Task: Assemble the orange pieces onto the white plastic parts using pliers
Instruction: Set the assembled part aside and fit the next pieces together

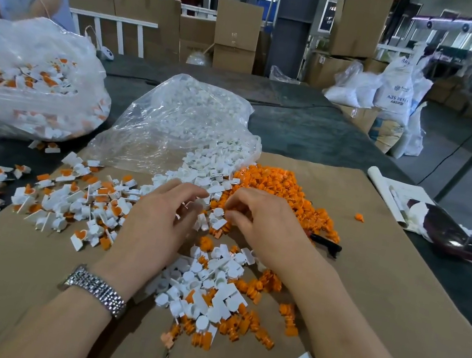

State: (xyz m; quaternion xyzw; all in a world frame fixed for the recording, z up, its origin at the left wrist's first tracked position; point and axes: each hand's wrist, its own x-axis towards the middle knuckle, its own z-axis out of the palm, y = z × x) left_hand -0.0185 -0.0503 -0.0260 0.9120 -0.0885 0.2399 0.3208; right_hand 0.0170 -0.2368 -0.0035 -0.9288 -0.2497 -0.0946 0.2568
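Head view: cardboard point(365, 290) laid over dark table point(312, 129). Left hand point(157, 222), fingers curled, small white part pinched at fingertips. Right hand point(261, 225), fingers curled into mixed pile; what is grasped cannot be told. Orange pieces point(282, 186) heaped just beyond right hand. White parts point(215, 163) spilled from open bag point(182, 121). Pliers point(326, 244) lying black-handled beside right wrist, not held. Assembled pieces point(72, 200) scattered at left.

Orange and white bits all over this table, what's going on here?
A person is sorting small plastic parts on a cardboard sheet. Both hands, left hand and right hand, pick among white parts and orange pieces. Assembled pieces lie to the left. A black tool handle lies untouched beside the right hand.
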